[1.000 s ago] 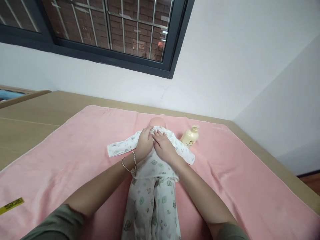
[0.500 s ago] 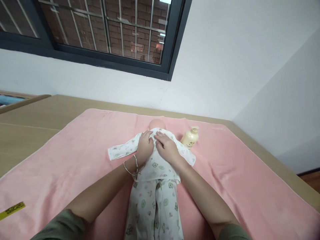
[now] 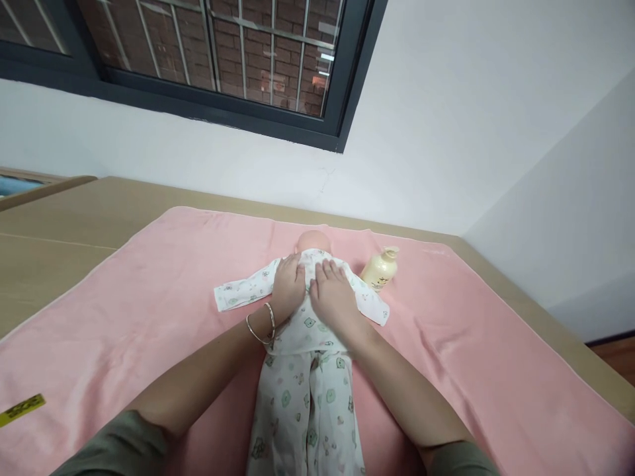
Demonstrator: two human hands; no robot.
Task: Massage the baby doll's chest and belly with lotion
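Doll (image 3: 307,317) lies mid-towel (image 3: 149,291), head toward wall. Left hand (image 3: 289,287), right hand (image 3: 333,297) flat, fingers spread, pressing shirt chest; nothing gripped. Cloth soft, light, likely slides; hold at torso. Bottle (image 3: 380,270) beside

Towel (image 3: 149,311) pink fleecy cloth; bottle (image 3: 380,270) glossy plastic; bangles (image 3: 262,324) shiny metal.

Baby doll (image 3: 308,311) in white printed top and trousers; lying face-up, mid pink towel (image 3: 149,297); sleeves spread.
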